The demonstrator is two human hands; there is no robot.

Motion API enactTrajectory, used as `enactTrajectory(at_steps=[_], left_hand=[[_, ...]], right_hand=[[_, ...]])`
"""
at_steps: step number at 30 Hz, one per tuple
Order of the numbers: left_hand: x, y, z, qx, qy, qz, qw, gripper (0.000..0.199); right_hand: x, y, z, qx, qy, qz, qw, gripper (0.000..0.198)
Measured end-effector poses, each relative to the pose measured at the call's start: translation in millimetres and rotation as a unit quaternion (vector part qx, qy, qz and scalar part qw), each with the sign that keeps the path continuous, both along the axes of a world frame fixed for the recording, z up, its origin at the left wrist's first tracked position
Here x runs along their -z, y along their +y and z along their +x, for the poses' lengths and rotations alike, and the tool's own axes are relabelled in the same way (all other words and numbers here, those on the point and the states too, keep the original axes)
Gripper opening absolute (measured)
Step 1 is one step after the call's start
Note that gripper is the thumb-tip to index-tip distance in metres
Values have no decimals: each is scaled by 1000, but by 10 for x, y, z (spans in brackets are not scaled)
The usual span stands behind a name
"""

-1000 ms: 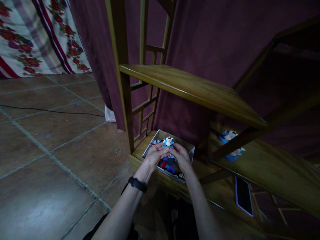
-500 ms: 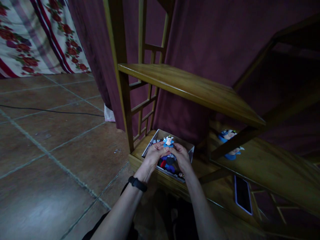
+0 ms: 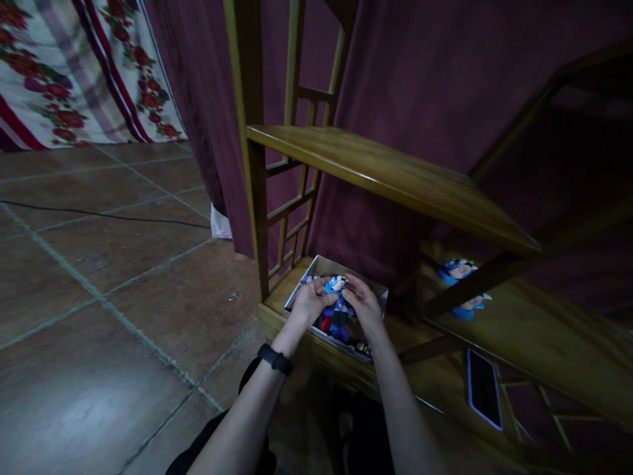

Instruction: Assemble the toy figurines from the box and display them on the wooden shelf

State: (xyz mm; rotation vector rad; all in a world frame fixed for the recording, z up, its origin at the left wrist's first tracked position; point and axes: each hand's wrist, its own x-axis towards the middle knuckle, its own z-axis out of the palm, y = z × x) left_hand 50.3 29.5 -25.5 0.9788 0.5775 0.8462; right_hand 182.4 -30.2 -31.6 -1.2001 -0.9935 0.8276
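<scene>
A small blue, white and pink figurine (image 3: 336,285) is held between my two hands, above an open cardboard box. My left hand (image 3: 309,301) grips its left side, thumb toward me. On the other side, my right hand (image 3: 363,305) has its thumb and fingers curled at the figurine's right edge. Beneath them the box (image 3: 376,290) contains several more figurines (image 3: 339,323) in dark, blue and red colours. My hands and the held figurine hide part of its contents.
The box stands on the low level of a wooden shelf unit (image 3: 390,171). To the right, similar blue and white figurines (image 3: 457,269) stand behind a slanted wooden bar. A phone (image 3: 483,389) lies lower right. A black cable (image 3: 103,216) crosses the tiled floor.
The figurine has tilted and turned between my fingers, and my right hand's fingers have opened a little around it. The whole view has shifted slightly.
</scene>
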Motion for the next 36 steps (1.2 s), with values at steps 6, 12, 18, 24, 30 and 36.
enactTrajectory(at_steps=[6, 12, 18, 24, 30, 36], left_hand=[[31, -27, 6, -40, 69, 87, 993, 54], [77, -49, 18, -56, 131, 142, 980, 51], [66, -101, 27, -77, 92, 71, 990, 43], [37, -117, -1, -65, 63, 32, 995, 45], [33, -120, 24, -80, 69, 63, 992, 45], [-38, -151, 76, -100, 22, -8, 995, 27]], right_hand=[[65, 9, 6, 7, -86, -22, 996, 37], [70, 5, 45, 27, -155, -26, 987, 29], [98, -6, 62, 27, -148, -41, 988, 28], [125, -26, 45, 22, -118, -41, 992, 29], [114, -1, 17, 24, -83, -48, 995, 30], [95, 66, -16, 41, -19, -18, 999, 32]])
